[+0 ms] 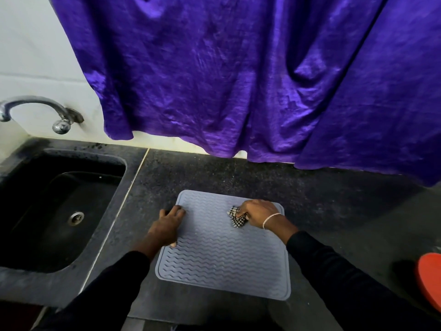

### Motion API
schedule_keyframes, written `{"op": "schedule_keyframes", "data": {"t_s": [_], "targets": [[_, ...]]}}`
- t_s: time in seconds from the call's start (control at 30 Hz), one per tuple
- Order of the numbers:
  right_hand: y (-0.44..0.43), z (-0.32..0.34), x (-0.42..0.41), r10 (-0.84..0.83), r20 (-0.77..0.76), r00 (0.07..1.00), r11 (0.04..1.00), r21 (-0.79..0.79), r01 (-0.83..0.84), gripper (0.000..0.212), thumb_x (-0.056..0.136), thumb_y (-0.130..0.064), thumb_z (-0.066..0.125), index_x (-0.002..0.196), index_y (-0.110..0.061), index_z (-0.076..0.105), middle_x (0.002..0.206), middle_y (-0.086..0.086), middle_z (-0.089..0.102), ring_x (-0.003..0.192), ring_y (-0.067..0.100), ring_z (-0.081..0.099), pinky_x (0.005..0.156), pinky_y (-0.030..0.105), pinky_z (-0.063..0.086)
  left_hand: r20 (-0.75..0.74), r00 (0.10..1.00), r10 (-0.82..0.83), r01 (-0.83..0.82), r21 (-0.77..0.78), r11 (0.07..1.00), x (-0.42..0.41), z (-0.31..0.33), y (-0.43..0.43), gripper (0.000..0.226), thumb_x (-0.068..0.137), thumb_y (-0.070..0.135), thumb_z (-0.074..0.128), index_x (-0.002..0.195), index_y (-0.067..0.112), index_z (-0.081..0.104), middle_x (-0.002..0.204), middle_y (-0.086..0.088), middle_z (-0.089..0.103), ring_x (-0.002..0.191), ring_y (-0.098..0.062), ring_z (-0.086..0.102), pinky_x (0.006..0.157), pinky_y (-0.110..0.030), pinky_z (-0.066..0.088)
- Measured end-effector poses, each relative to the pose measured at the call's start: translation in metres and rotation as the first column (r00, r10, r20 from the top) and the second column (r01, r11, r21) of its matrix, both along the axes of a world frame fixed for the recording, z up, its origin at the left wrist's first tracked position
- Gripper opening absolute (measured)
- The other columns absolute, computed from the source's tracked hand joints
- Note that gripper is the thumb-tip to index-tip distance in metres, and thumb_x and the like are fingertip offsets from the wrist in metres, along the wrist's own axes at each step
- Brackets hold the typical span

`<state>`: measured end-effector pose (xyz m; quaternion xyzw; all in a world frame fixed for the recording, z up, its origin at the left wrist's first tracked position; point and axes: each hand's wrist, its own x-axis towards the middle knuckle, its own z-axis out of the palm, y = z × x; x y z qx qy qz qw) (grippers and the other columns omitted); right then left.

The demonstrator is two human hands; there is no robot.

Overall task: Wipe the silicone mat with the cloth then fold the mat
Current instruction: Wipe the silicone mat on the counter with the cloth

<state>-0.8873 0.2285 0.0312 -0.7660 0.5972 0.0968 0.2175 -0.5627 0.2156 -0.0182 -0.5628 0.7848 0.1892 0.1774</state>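
A large purple curtain [238, 75] hung across the far wall, its hem reaching down to the dark speckled surface [334, 199]. At the left, a black sink [59, 211] was set into that surface, with a metal tap [35, 108] curving out from the wall above it. A grey silicone mat [222, 259], ridged with wavy lines, lay flat and unfolded on the surface near the person, right of the sink. Two arms in black sleeves [334, 271] reached in from the near edge. The left hand [167, 226] pressed on the mat's left edge, its fingers [177, 210] spread flat, some on the mat and some on the surface beside it, holding nothing. The right hand [259, 212], with a thin bracelet [270, 219] at the wrist, rested on the mat's far right corner. Its fingers were curled down onto a small black-and-white checked cloth [236, 217], pressing it against the mat; the crumpled cloth stuck out to the left from under them. A red object [429, 280] sat partly in view at the right edge.
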Motion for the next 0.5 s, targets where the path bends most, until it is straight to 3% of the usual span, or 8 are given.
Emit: {"op": "schedule_keyframes", "data": {"t_s": [0.33,0.5], "targets": [[-0.016,0.000,0.068,0.068,0.103,0.992,0.997,-0.048,-0.063,0.044,0.091,-0.022,0.065,0.130,-0.041,0.066,0.141,-0.008,0.061,0.131,0.022,0.057,0.108,0.033,0.047,0.001,1.000,0.008,-0.008,0.014,1.000,0.000,0.002,-0.001,0.104,0.069,0.010,0.085,0.152,0.023,0.023,0.161,0.005,0.012,0.138,-0.039,0.028,0.100,-0.053,0.052],[-0.004,-0.013,0.054,0.036,0.077,0.996,0.998,-0.049,-0.033,0.045,0.093,-0.023,0.060,0.135,-0.042,0.061,0.142,-0.008,0.059,0.131,0.022,0.057,0.105,0.036,0.049,-0.007,1.000,0.005,-0.006,-0.018,1.000,0.002,-0.001,0.001,0.099,0.073,0.010,0.081,0.152,0.023,0.023,0.162,0.005,0.013,0.137,-0.036,0.028,0.101,-0.051,0.052]]}}
